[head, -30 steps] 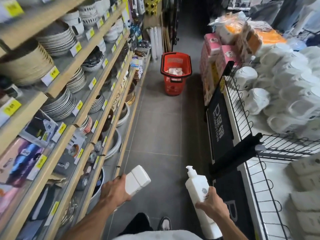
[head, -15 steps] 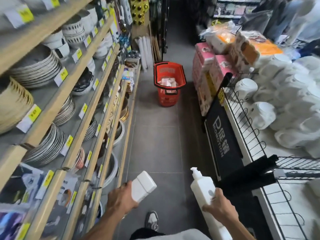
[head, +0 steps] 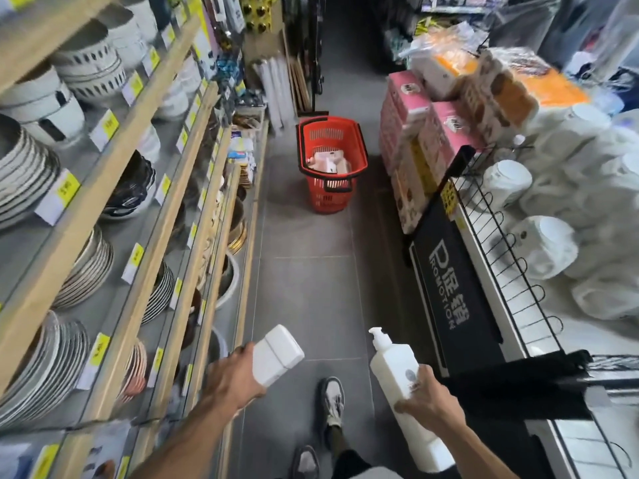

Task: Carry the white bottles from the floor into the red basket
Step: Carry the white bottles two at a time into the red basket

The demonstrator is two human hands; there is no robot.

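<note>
The left hand [head: 235,378] grips a white flat-capped bottle [head: 276,354], fingers wrapped round its lower part so the capped end points forward and up over the grey tiled floor [head: 311,288]. The right hand [head: 428,399] is clamped on a taller white pump bottle [head: 397,368] at mid-body, with the pump nozzle leaning forward and the base down near the person's side. Both bottles are in the air, well apart from the red basket [head: 328,198], which stands on the floor farther up the aisle with its black handles down and several pale items [head: 328,162] lying inside. A shoe [head: 332,399] shows between the two arms. Wooden shelves [head: 145,257] with stacked plates [head: 86,271] and yellow price tags run along the left. On the right are pink packs [head: 408,108], a black promotion sign [head: 449,288] and a wire rack [head: 511,257] of white goods.
</note>
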